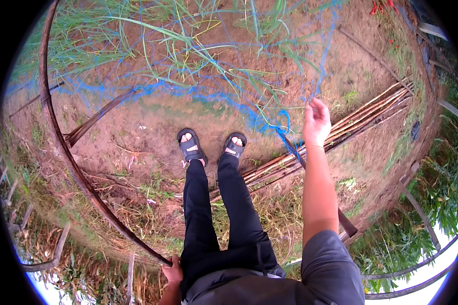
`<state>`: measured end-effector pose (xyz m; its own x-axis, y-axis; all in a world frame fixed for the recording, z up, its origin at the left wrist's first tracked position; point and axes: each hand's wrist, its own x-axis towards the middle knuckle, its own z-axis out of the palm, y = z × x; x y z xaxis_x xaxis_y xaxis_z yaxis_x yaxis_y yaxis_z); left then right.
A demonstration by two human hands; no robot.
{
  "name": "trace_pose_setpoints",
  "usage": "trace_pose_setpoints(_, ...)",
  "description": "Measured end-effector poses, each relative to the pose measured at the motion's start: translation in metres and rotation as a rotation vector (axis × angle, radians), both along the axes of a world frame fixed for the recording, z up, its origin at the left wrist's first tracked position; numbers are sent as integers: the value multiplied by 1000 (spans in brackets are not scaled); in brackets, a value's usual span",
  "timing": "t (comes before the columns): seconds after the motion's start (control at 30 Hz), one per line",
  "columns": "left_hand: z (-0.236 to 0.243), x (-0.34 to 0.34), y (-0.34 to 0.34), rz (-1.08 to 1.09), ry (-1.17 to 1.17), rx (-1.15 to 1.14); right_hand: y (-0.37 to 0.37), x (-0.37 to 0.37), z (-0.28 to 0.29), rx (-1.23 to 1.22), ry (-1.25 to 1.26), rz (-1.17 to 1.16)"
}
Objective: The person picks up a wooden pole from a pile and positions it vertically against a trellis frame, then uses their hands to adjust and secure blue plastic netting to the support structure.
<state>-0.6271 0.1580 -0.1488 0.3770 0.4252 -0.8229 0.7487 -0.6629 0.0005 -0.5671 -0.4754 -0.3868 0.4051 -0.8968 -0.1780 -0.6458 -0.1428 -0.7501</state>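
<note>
Right hand: the right hand (315,121) is raised at arm's length, fingers loosely curled with the tips pinched on a strand of the thin blue mesh netting (224,96); the strand itself is too fine to follow between the fingers.
Left hand: the left hand (173,272) is low by the hip, fingers wrapped around the lower end of the long curved rusty-brown metal rod (61,142).
Netting: it hangs in front of the person, spread wide across the upper view and gathered into a denser blue band running down to the right, toward the bundle of poles.
Rod: smooth, thin and bowed (some of the bend may be the lens), sweeping from the top left edge down to the left hand.
Around: a bundle of long straight brown bamboo-like poles (341,127) lies on the bare reddish-brown soil (137,122) just right of the black strapped sandals (211,145); long green grass blades (188,46) arch behind the netting.
In the way: the netting stands between the person and the grass; a dark stake (99,117) slants out of the ground at left.
Hard to make out: the fence slats at the rim are bent and partly cut off; the left forearm is cut by the lower edge.
</note>
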Motion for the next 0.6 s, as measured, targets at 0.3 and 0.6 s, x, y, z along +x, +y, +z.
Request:
trace_pose_setpoints(0.3,1,5,-1,116,-12,-36,61,-35,-49,325,188,-96)
trace_pose_setpoints(0.6,6,13,-13,106,-19,-18,56,-8,-79,116,637,-2)
